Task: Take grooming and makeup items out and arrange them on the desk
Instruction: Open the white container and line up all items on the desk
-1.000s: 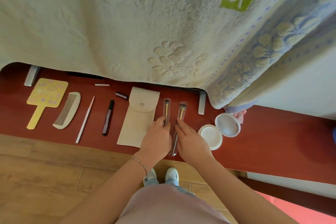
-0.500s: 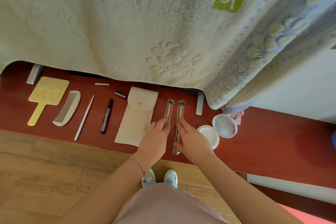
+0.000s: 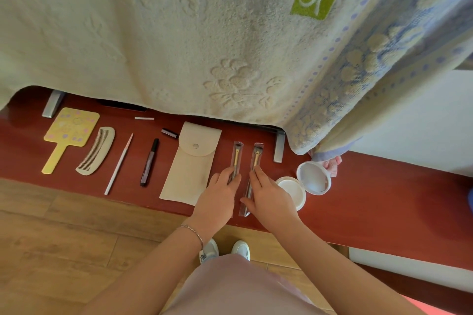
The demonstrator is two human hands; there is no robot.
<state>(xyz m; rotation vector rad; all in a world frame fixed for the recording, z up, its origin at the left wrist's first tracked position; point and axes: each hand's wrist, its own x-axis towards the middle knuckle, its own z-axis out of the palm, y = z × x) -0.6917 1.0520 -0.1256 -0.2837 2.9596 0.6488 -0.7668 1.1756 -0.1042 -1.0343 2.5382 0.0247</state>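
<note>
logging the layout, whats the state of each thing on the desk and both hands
pouch: flat, flap snapped shut
compact: hinged open
black pen: cap off
cap: lying apart from the pen
left brush: sleeved, flat
right brush: sleeved, flat
left hand: fingers resting on left brush
right hand: fingers resting on right brush

Red-brown desk runs across mid-frame, left to lower right. On it, L to R: yellow hand mirror, cream comb, thin white stick, dark pen-like tube, beige snap pouch, two sleeved makeup brushes side by side, open white compact. Toward back edge: small white stick, dark cap. Grey metal feet at upper left & centre-right. Towel hem touches desk near the compact.
</note>
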